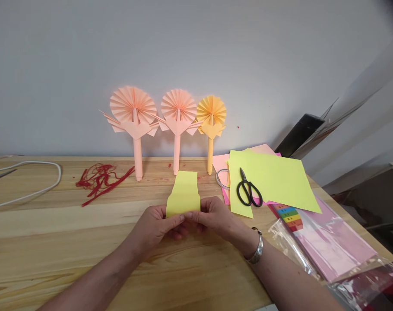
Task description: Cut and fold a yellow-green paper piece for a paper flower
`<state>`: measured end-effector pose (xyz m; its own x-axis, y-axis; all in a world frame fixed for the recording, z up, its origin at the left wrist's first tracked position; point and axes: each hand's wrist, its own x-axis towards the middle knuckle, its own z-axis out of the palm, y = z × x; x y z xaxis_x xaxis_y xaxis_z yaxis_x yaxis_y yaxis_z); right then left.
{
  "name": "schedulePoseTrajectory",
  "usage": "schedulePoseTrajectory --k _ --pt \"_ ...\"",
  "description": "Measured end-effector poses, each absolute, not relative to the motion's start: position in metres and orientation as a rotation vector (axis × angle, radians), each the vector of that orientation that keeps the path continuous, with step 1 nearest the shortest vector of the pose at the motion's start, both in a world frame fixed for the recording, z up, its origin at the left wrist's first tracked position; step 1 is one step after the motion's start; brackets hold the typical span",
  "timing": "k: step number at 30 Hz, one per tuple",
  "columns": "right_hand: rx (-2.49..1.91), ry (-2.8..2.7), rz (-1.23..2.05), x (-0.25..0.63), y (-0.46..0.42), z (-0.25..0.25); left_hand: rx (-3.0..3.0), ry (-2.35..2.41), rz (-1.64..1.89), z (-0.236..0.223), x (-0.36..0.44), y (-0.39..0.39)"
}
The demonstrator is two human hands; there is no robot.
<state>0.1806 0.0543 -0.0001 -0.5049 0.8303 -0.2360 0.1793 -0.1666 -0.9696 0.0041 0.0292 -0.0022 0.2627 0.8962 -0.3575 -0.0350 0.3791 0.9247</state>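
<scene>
A strip of yellow paper [184, 193] is pinched at its near edge between my two hands, low over the wooden table. My left hand [164, 222] grips its left corner, thumb on top. From the other side, my right hand [211, 216] has hold of the right corner, and the thumb tips nearly meet. The near part of the strip curves up, while its far end points toward the wall. Fingers under the paper are partly hidden. Behind it stand a large pink paper fan figure [137, 147], a smaller pink one [177, 140] and an orange one [210, 142].
Black-handled scissors [249, 190] lie on yellow sheets [277, 177] at the right. Below them is a plastic-wrapped paper pack [332, 242]. Tangled red thread [101, 179] and a white cable [50, 188] lie left. A black cylinder [298, 134] leans at the back right.
</scene>
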Motion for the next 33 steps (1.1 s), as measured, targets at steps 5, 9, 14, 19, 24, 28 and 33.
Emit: schedulePoseTrajectory --k 5,9,14,19,24,28,33 --pt "-1.167 -1.638 1.688 0.182 0.055 -0.004 0.981 1.103 0.783 0.001 0.004 0.029" --pt "-1.169 -1.66 1.663 0.183 0.055 -0.004 0.984 1.1 0.783 0.004 0.004 0.028" --pt "-1.189 -1.676 1.657 0.183 0.054 -0.003 0.982 1.096 0.795 -0.001 0.002 0.029" --pt "-1.216 -1.685 1.651 0.183 0.055 -0.006 0.999 1.084 0.789 -0.008 0.001 0.03" --pt "-1.279 -1.652 1.65 0.182 0.056 0.0 0.974 1.134 0.825 -0.008 0.001 0.031" --pt "-1.26 -1.623 1.655 0.184 0.056 0.002 0.939 1.187 0.859 -0.006 0.001 0.033" --pt "-1.24 -1.627 1.651 0.187 0.058 0.001 0.939 1.181 0.863 -0.006 0.0 0.032"
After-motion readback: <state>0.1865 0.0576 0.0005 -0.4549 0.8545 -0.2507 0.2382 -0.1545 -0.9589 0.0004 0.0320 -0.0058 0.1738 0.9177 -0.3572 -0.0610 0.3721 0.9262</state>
